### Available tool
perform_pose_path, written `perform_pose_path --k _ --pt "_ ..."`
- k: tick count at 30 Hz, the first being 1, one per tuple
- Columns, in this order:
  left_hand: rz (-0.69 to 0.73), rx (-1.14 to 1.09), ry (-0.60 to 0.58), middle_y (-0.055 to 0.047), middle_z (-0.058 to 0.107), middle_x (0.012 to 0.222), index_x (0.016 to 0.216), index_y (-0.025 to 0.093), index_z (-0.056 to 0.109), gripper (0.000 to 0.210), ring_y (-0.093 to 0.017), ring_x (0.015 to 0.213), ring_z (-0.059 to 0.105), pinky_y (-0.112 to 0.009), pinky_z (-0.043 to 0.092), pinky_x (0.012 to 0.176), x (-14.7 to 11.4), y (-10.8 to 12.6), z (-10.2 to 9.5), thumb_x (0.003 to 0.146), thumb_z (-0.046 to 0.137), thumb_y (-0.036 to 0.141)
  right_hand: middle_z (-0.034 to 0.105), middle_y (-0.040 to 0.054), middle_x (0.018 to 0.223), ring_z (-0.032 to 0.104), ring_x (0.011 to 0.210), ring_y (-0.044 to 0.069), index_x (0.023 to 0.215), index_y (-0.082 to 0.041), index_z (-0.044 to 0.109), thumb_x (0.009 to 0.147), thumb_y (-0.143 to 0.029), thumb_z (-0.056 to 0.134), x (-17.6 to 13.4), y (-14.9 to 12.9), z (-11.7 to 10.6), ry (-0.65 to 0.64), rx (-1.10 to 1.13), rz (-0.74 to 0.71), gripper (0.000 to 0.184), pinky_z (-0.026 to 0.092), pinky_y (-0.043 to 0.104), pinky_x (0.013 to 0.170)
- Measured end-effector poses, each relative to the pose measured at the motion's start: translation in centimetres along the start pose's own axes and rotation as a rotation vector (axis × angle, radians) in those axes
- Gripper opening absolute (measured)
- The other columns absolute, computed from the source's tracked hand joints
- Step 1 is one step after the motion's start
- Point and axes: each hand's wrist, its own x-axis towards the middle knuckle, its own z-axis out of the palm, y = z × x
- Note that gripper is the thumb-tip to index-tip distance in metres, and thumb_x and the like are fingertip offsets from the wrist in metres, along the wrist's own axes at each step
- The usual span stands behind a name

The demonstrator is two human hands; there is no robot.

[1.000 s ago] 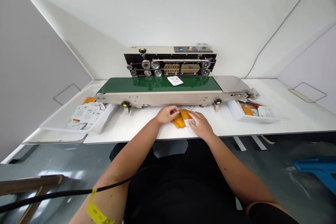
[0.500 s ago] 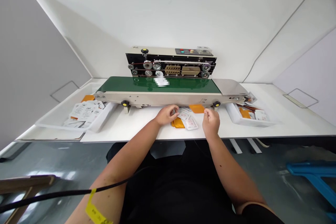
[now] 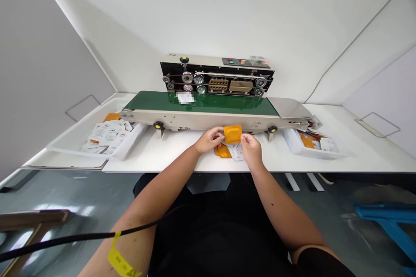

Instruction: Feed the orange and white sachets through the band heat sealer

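Between both hands, in front of the conveyor, a small orange sachet (image 3: 233,134) is held up with its flat face toward me. My left hand (image 3: 211,139) grips its left edge between thumb and fingers. The fingers of my right hand (image 3: 251,148) pinch its lower right corner. Just below, a small pile lies on the white table: orange sachets (image 3: 223,151) on the left and white printed sachets (image 3: 237,151) on the right, partly hidden by the held one and my right hand.
A band sealing machine (image 3: 217,73) with a green conveyor belt (image 3: 221,104) stands behind my hands. On the belt lies a white packet (image 3: 185,98), blurred out. Plastic bins with sachets flank it: the left bin (image 3: 125,149) and the right bin (image 3: 315,153).
My right hand has brought the orange sachet left and turned its face toward me. My left hand now grips it too. The white packet on the belt has travelled left.
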Motion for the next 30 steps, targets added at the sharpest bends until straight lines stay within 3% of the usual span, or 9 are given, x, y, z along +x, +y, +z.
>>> perform_pose_path --k 7,12,19,24,30 --pt "-0.003 -0.047 0.023 -0.001 0.068 0.082 0.144 0.015 0.051 0.075 -0.013 0.064 0.065 -0.025 0.055 0.064 0.0 0.6 0.2 0.084 0.079 0.052 0.077 0.0068 0.095 0.069 0.074 0.022 0.105 -0.021 0.075 0.092 -0.055 0.059 0.1 0.2 0.1 -0.082 0.043 0.050 0.040 0.054 0.030 0.061" --pt "-0.019 0.017 0.121 0.000 0.067 0.076 0.127 0.014 0.063 0.059 -0.010 0.057 0.061 -0.023 0.052 0.058 0.0 0.7 0.0 0.085 0.076 0.053 0.077 0.0071 0.093 0.069 0.073 0.022 0.104 -0.020 0.075 0.090 -0.058 0.059 0.0 0.7 0.3 -0.108 0.050 0.091 0.043 0.053 0.029 0.054" --pt "-0.018 -0.007 0.180 0.002 0.065 0.074 0.113 0.014 0.063 0.054 -0.008 0.052 0.057 -0.020 0.050 0.052 0.3 0.6 0.0 0.081 0.080 0.053 0.077 0.0078 0.093 0.070 0.070 0.021 0.112 -0.020 0.072 0.087 -0.058 0.062 0.4 1.8 0.7 -0.135 0.088 0.121 0.047 0.053 0.029 0.054" --pt "-0.036 -0.027 0.167 0.002 0.065 0.073 0.108 0.015 0.062 0.052 -0.007 0.052 0.057 -0.019 0.049 0.052 0.3 0.7 0.0 0.079 0.081 0.054 0.074 0.0027 0.085 0.065 0.065 0.019 0.131 -0.022 0.065 0.084 -0.050 0.066 0.7 1.1 0.5 -0.175 0.058 -0.021 0.055 0.055 0.031 0.058" --pt "-0.036 -0.044 0.162 0.002 0.065 0.073 0.106 0.015 0.062 0.051 -0.008 0.053 0.059 -0.020 0.050 0.052 0.2 0.9 0.0 0.080 0.081 0.054 0.068 0.0001 0.079 0.061 0.064 0.016 0.134 -0.023 0.063 0.088 -0.045 0.063 1.0 -0.2 -0.1 -0.288 0.088 -0.095 0.052 0.054 0.029 0.059"
